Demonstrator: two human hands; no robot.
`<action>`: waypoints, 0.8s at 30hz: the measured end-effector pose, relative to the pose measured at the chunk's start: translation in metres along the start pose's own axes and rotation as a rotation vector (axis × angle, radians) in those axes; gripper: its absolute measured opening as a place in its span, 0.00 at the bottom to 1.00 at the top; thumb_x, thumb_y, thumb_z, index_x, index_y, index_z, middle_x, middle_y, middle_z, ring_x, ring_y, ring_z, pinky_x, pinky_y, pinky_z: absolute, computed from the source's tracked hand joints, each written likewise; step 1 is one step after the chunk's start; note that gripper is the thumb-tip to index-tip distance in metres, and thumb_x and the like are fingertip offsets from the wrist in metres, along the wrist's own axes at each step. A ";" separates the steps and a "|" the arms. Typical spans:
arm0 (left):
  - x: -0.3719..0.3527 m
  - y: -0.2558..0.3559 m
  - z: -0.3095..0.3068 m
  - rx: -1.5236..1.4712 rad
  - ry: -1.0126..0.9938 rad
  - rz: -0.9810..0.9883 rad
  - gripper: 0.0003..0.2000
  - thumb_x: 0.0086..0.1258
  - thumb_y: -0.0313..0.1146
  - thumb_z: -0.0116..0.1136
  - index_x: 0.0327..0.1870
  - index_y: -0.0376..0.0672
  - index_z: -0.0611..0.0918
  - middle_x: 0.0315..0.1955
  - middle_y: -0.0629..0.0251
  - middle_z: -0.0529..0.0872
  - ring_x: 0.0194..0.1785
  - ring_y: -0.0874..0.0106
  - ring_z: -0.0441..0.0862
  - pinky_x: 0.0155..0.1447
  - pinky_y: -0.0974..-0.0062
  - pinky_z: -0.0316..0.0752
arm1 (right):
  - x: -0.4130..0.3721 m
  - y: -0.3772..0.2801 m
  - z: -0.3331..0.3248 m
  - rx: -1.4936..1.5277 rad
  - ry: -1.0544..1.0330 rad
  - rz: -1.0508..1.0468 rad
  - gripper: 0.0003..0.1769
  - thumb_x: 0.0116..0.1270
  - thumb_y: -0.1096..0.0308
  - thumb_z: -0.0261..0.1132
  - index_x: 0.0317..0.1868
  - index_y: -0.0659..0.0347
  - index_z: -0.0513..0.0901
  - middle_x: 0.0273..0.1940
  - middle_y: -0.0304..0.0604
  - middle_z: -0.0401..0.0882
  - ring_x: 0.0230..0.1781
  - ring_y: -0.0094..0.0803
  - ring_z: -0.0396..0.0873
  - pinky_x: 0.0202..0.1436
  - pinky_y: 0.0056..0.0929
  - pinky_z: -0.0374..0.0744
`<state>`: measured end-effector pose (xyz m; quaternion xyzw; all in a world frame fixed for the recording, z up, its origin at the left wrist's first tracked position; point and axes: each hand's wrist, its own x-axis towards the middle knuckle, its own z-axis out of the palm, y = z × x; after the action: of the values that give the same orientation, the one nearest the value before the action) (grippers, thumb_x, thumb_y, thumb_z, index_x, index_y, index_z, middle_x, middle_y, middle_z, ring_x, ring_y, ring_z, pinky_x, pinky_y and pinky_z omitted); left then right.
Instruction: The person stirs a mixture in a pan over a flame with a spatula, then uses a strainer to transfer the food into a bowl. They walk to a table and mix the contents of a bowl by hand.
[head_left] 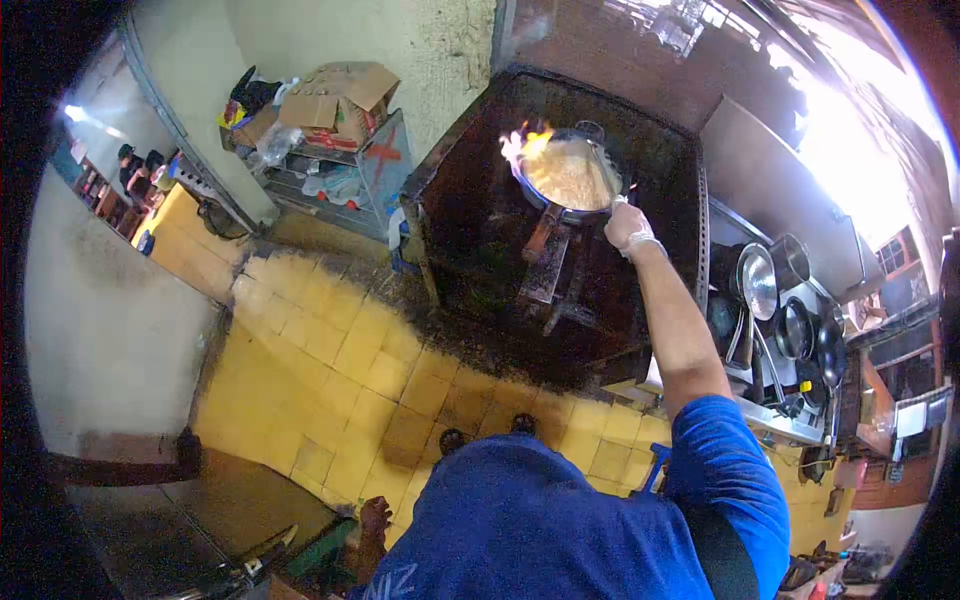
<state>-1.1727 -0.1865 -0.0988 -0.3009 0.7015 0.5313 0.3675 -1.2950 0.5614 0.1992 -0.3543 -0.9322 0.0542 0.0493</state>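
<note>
My right hand (630,230), in a thin clear glove, is closed around the handle of a metal spatula (606,178). The spatula reaches into a wok (519,183) of pale, grainy food (572,172) that looks like rice. Flames (530,146) flare at the wok's far left rim. The wok's wooden handle (543,233) points toward me, with no hand on it. Down at my left side, my left hand (375,515) hangs away from the stove, its fingers loosely bent and apart, with nothing visible in them.
The wok sits on a dark, walled stove (470,270). Pans and strainers (757,280) crowd a metal counter at right. A cardboard box (340,105) tops a shelf at back left. Yellow tiles (330,345) cover the floor. People (135,170) show beyond the doorway.
</note>
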 end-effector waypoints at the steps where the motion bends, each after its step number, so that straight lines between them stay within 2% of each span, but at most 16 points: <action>1: -0.002 0.003 -0.001 -0.001 0.000 0.000 0.09 0.62 0.35 0.55 0.41 0.45 0.76 0.24 0.71 0.75 0.21 0.78 0.72 0.18 0.79 0.63 | -0.001 0.000 -0.002 -0.018 -0.008 -0.014 0.15 0.55 0.73 0.52 0.41 0.71 0.77 0.39 0.62 0.78 0.43 0.52 0.78 0.48 0.42 0.76; 4: -0.008 0.011 -0.002 -0.011 -0.073 0.083 0.11 0.63 0.36 0.55 0.43 0.44 0.75 0.25 0.70 0.75 0.21 0.77 0.72 0.19 0.79 0.64 | -0.016 -0.003 -0.030 0.037 0.049 -0.104 0.13 0.55 0.72 0.54 0.36 0.71 0.78 0.38 0.62 0.78 0.41 0.51 0.78 0.46 0.41 0.77; 7: -0.012 0.015 0.002 0.021 0.039 0.004 0.10 0.63 0.36 0.54 0.42 0.43 0.75 0.24 0.70 0.75 0.20 0.77 0.72 0.18 0.79 0.63 | -0.029 -0.005 -0.039 -0.025 0.056 -0.090 0.12 0.54 0.71 0.54 0.35 0.71 0.79 0.36 0.61 0.79 0.40 0.51 0.79 0.45 0.41 0.77; 10: 0.002 0.005 -0.005 -0.009 -0.017 0.053 0.10 0.63 0.36 0.54 0.42 0.43 0.75 0.25 0.70 0.75 0.20 0.77 0.72 0.18 0.79 0.63 | -0.042 -0.016 -0.032 -0.045 0.087 -0.127 0.15 0.54 0.73 0.53 0.41 0.72 0.76 0.33 0.63 0.78 0.37 0.52 0.79 0.43 0.43 0.77; 12: 0.018 0.002 -0.017 0.038 -0.241 -0.036 0.10 0.64 0.36 0.53 0.42 0.43 0.75 0.25 0.69 0.76 0.21 0.77 0.72 0.18 0.79 0.63 | -0.037 -0.020 -0.016 -0.087 -0.031 -0.159 0.16 0.53 0.74 0.53 0.42 0.74 0.74 0.33 0.64 0.78 0.37 0.53 0.79 0.43 0.43 0.78; 13: 0.019 0.002 -0.017 0.044 -0.241 -0.037 0.10 0.64 0.36 0.53 0.42 0.43 0.75 0.25 0.69 0.76 0.21 0.77 0.72 0.18 0.79 0.63 | -0.035 -0.022 -0.007 -0.042 0.033 -0.194 0.13 0.56 0.70 0.53 0.38 0.72 0.74 0.30 0.62 0.78 0.33 0.53 0.79 0.40 0.46 0.77; 16: 0.014 0.004 -0.010 0.082 -0.159 0.017 0.09 0.63 0.36 0.53 0.41 0.43 0.76 0.25 0.70 0.75 0.21 0.78 0.72 0.19 0.79 0.63 | -0.016 -0.024 0.010 -0.173 -0.009 -0.182 0.14 0.55 0.70 0.53 0.39 0.73 0.75 0.32 0.61 0.79 0.34 0.51 0.80 0.40 0.43 0.78; 18: 0.001 0.012 -0.005 -0.058 -0.076 0.152 0.09 0.63 0.36 0.53 0.41 0.44 0.76 0.24 0.70 0.75 0.21 0.78 0.72 0.18 0.79 0.62 | -0.013 -0.018 0.013 -0.052 0.062 -0.136 0.15 0.55 0.70 0.53 0.39 0.73 0.75 0.31 0.61 0.79 0.34 0.50 0.80 0.40 0.43 0.78; 19: -0.002 0.019 -0.001 -0.062 -0.075 0.154 0.09 0.63 0.36 0.53 0.41 0.44 0.76 0.24 0.70 0.75 0.21 0.78 0.72 0.18 0.79 0.62 | -0.010 -0.019 0.012 0.067 0.134 -0.094 0.15 0.55 0.71 0.53 0.39 0.73 0.76 0.31 0.61 0.79 0.35 0.50 0.80 0.40 0.43 0.78; 22: -0.004 0.022 0.001 0.074 0.015 0.070 0.10 0.63 0.37 0.53 0.42 0.44 0.77 0.25 0.70 0.75 0.22 0.78 0.73 0.18 0.79 0.63 | -0.004 -0.024 0.021 0.002 0.079 -0.072 0.15 0.54 0.71 0.53 0.39 0.73 0.76 0.33 0.62 0.79 0.38 0.50 0.80 0.43 0.43 0.77; 24: 0.006 0.014 -0.006 0.082 -0.090 0.053 0.12 0.64 0.39 0.54 0.44 0.44 0.76 0.26 0.69 0.76 0.23 0.77 0.74 0.19 0.79 0.64 | -0.003 -0.025 0.026 0.000 0.032 -0.083 0.13 0.54 0.72 0.52 0.37 0.72 0.77 0.35 0.62 0.79 0.39 0.50 0.79 0.44 0.42 0.77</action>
<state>-1.1886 -0.1886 -0.0950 -0.2428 0.7133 0.5244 0.3964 -1.3123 0.5394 0.1772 -0.3160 -0.9453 0.0462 0.0662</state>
